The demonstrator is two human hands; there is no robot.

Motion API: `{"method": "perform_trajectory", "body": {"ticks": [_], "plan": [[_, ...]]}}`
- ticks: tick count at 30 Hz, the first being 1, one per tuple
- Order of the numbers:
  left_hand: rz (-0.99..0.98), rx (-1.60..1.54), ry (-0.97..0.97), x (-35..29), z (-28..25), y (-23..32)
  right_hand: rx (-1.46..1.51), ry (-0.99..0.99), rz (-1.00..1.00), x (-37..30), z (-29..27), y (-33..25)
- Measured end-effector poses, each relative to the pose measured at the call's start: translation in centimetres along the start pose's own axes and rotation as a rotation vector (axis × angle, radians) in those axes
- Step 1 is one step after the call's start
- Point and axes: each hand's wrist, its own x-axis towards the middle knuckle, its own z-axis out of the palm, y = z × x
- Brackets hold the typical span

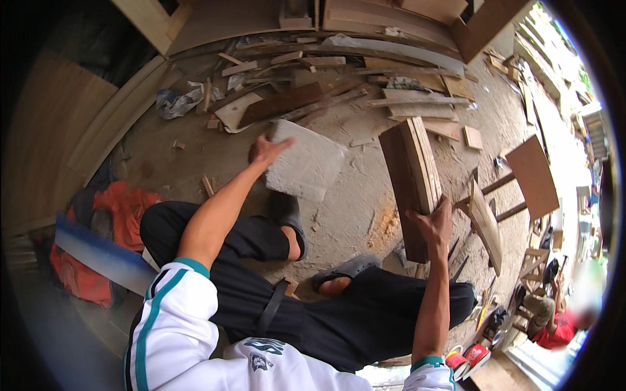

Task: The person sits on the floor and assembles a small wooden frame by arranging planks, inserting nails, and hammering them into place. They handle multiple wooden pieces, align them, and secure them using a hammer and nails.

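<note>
My left hand [270,148] is closed over the near left edge of a light grey, roughly square slab [306,163], blurred a little by motion. I cannot make out the slab's material; it is held above the dusty floor in front of my left shoe [287,218]. On the right, my right hand [435,225] grips a stack of plywood boards [411,176]. Their broad side is dark brown and their layered edges are pale. The boards stand tilted, and the fingers behind them are partly hidden. A dark strap-like piece [272,306] lies across my black trousers.
Scrap wood [287,104] and crumpled plastic [179,101] litter the far floor. A small wooden stand [486,225] with a brown panel is at the right. Left of me lie an orange bag [85,274] and a handsaw-like blue-white blade [101,254]. Another person [554,326] sits far right.
</note>
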Motion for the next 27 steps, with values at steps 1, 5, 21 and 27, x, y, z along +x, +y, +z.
{"method": "perform_trajectory", "body": {"ticks": [1,5,21,27], "plan": [[-0.132,-0.091,0.064,0.4,-1.2,-1.9,-0.005,-0.037,0.013,0.0,0.5,0.0],[-0.526,-0.470,0.505,2.8,-3.3,-13.3,-0.049,-0.167,-0.053,-0.1,3.5,-0.9],[-1.114,-1.261,0.243,-0.2,-6.6,-19.9,-0.223,-0.256,-0.285,2.0,9.8,-1.5],[-0.737,-0.858,0.191,0.3,-6.3,-15.5,-0.199,-0.293,-0.298,3.4,12.7,-3.5]]}}
